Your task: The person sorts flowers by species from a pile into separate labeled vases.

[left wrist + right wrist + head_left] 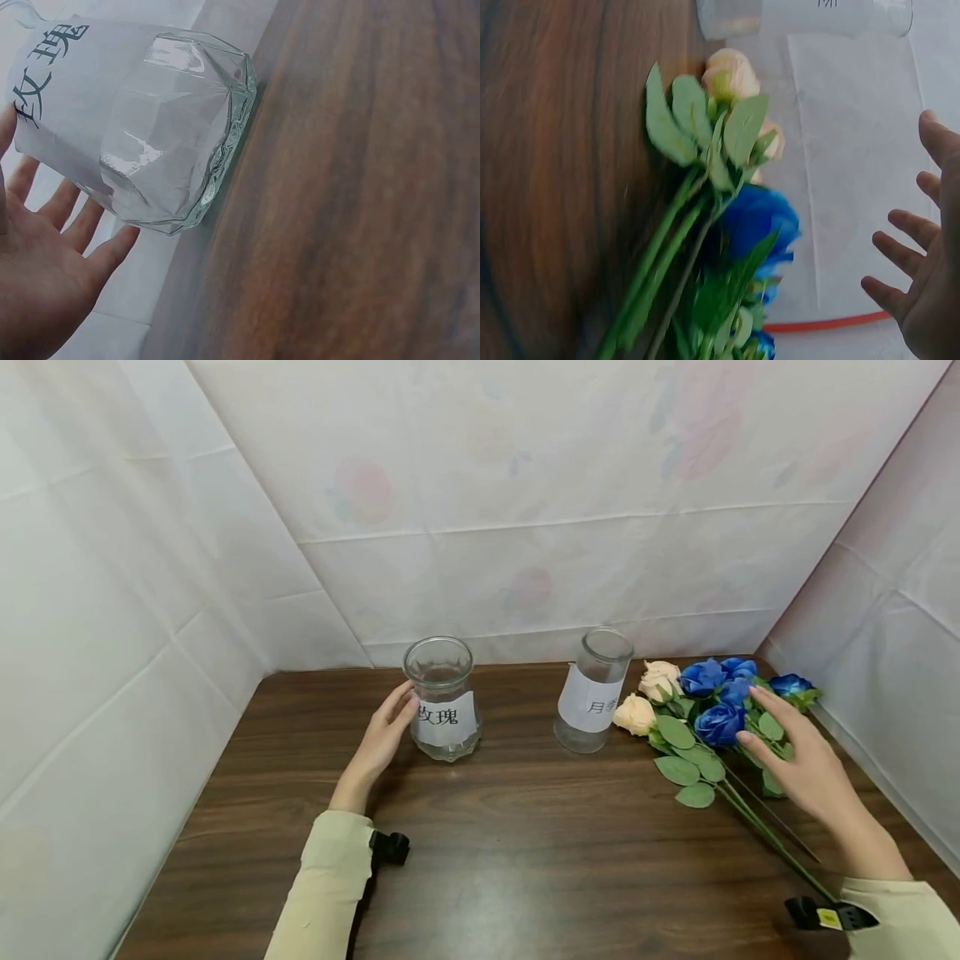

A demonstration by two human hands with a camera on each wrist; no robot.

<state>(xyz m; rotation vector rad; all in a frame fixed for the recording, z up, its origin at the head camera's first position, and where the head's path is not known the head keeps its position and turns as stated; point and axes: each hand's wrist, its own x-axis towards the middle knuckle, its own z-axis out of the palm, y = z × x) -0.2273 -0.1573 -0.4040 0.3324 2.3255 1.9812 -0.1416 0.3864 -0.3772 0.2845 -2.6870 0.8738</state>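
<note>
My left hand (387, 731) is beside a faceted glass vase (444, 745) with a white label, fingers reaching along its left side. In the left wrist view the fingers of that hand (52, 255) are spread against the vase (172, 127), not wrapped round it. On the right, my right hand (806, 764) hovers over artificial flowers, thumb and fingers apart and nothing between them. Blue roses (720, 724) lie nearest its fingertips, with cream roses (636, 714) to their left. The right wrist view shows this hand (922, 247) spread above the blue blooms (757, 225).
A straight glass vase (581, 742) with a white label stands between the faceted vase and the flowers. Green stems (780, 843) stretch toward the front right of the brown wooden table (480, 860). White cloth (480, 585) hangs behind and at both sides.
</note>
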